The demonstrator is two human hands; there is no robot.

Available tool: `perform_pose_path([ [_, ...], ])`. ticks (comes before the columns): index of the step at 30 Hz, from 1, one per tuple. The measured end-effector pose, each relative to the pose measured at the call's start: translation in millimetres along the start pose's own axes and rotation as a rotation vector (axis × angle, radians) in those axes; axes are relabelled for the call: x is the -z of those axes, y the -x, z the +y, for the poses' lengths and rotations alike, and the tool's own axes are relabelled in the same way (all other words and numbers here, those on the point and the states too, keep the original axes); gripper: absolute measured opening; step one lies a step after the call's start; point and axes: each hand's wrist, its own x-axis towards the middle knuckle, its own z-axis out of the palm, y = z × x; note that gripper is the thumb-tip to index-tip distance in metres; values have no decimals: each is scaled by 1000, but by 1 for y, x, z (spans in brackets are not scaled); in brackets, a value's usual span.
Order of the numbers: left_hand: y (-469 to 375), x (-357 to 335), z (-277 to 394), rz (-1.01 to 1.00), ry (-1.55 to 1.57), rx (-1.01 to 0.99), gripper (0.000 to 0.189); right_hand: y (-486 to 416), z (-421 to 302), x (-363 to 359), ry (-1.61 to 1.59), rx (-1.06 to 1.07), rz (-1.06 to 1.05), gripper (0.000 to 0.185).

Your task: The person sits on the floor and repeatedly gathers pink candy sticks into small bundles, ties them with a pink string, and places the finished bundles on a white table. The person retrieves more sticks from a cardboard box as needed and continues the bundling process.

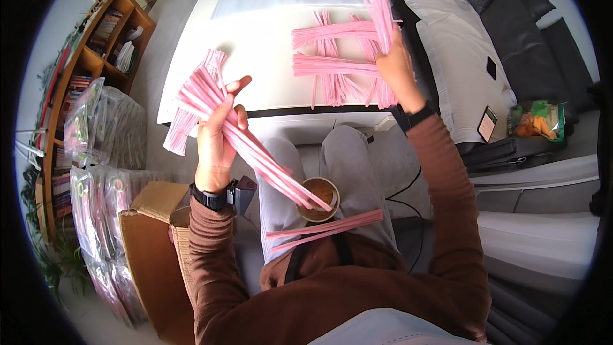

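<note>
My left hand (218, 139) grips a thick bundle of pink chenille stems (258, 158) that slants across my knees. The bundle's lower end reaches over a round tub (318, 187) between my thighs. My right hand (398, 69) is closed around another pink bundle (376, 5), held upright above the right side of the white table (258, 67). Below that hand, several pink bundles (335, 64) lie crossed over one another. Behind my left hand lies a banded bundle (176, 134) at the table's left edge. Loose pink stems (330, 226) rest on my lap.
An open cardboard box (148, 249) stands by my left arm, beside stacked plastic-wrapped packs (105, 191). A wooden bookcase (96, 62) is farther left. On the right are a dark sofa (522, 24), a phone (487, 123) and a colourful snack bag (539, 120). A cable (414, 201) hangs nearby.
</note>
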Motion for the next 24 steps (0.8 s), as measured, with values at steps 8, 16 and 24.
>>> perform_pose_path([
  [8, 17, 19, -8, 63, -11, 54, 24, -18, 33, -32, 426, -224, -154, 79],
  [16, 24, 30, -16, 64, 10, 80, 26, -14, 70, -25, 183, -104, -320, 81],
  [24, 29, 28, -22, 49, 25, 98, 26, 3, 64, -7, 82, 112, -133, 74],
])
